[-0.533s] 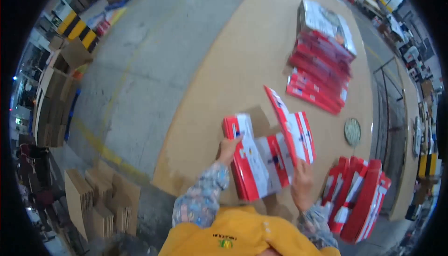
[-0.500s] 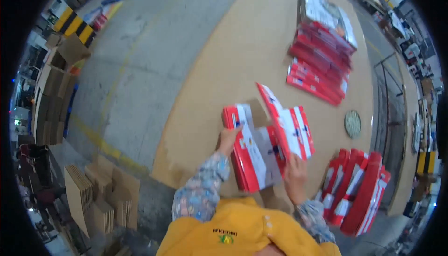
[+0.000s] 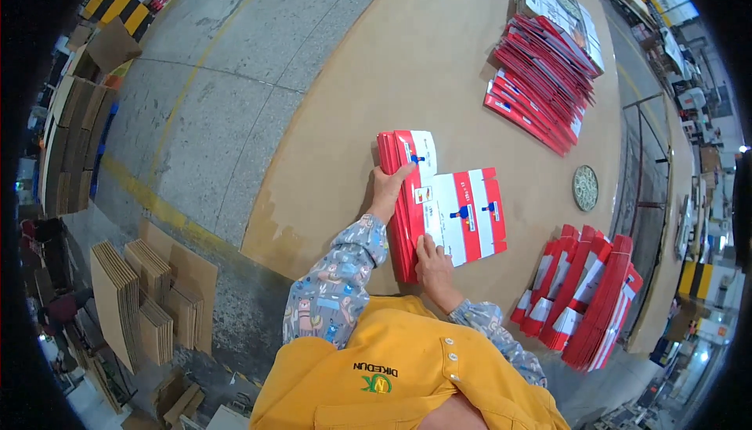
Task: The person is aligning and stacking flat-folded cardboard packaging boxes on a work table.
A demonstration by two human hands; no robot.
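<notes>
Head view, step: we judge that we are squaring a small stack of flat red-and-white cartons [image 3: 423, 211] on the bench [image 3: 376, 101]; it pays to press the edges flush before letting go.
Left hand [image 3: 388, 189]: fingers spread flat on the stack's far left edge, holding it down.
Right hand [image 3: 432, 267]: resting flat on the near end of the cartons, pinning them.
Cartons: glossy red with white panels, folded flat, top one lying skewed to the right.
Place: near bench edge, just ahead of our yellow apron [image 3: 399, 367].
Around: a fanned pile of cartons [image 3: 548, 77] far off, upright red cartons [image 3: 587, 297] at right, a round disc [image 3: 585, 188] between.
</notes>
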